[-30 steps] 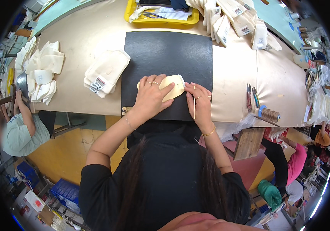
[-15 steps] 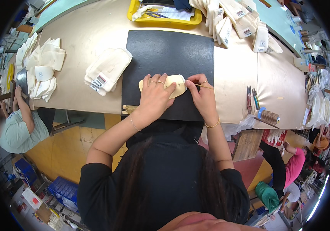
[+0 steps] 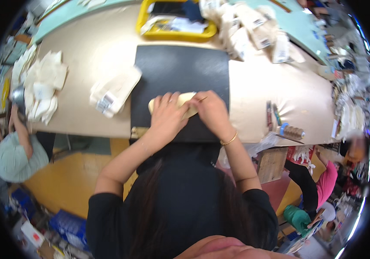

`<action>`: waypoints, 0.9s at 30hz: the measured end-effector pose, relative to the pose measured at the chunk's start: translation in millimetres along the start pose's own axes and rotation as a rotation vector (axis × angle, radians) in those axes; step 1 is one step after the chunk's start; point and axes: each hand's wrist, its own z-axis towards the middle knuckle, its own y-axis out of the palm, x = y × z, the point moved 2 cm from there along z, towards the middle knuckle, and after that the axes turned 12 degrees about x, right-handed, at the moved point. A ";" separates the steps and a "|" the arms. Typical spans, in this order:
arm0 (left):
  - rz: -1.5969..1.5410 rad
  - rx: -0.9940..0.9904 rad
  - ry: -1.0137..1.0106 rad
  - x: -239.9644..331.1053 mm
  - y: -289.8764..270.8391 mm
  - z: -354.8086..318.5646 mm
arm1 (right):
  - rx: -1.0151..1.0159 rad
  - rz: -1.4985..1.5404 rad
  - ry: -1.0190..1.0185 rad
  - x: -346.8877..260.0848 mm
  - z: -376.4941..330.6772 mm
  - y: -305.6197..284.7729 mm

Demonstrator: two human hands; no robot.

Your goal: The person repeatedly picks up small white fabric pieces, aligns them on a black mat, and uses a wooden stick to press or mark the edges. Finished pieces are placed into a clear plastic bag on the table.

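A small rounded cream cloth piece [image 3: 186,98] lies on a black mat [image 3: 180,64] in front of me. My left hand [image 3: 167,116] holds it down, fingers curled over its upper face and thumb by its near edge. My right hand [image 3: 212,112] meets the piece at its right end, pinching a thin yellowish-brown stick [image 3: 202,99]. Only a short length of the stick shows; the hand hides the rest and covers the piece's right end. Motion blur softens both hands.
Left of the mat lies a stack of labelled cream pieces [image 3: 115,90], with another pile [image 3: 44,86] farther left. A yellow tray [image 3: 176,35] and more labelled bundles [image 3: 254,26] stand at the back. Pens [image 3: 273,114] and a brown thread spool [image 3: 293,131] lie right. A person [image 3: 20,151] works at left.
My right hand has rolled over, showing more of its back, and the stick that stuck out rightward is now mostly hidden. The whole view has shifted and blurred slightly.
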 end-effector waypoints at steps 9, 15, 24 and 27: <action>0.013 -0.056 -0.010 0.5 -2.0 4.4 | 0.008 0.003 0.032 -0.3 -1.3 -2.3; 0.008 -0.046 -0.008 -0.2 -1.3 4.0 | 0.014 0.006 -0.026 -2.5 -11.2 0.0; -0.007 -0.034 0.013 -0.9 -1.7 3.9 | 0.030 -0.089 0.014 -9.9 -6.7 2.8; -0.006 0.007 0.053 -1.6 -0.3 4.0 | 0.032 -0.067 0.005 -12.6 -7.3 -0.1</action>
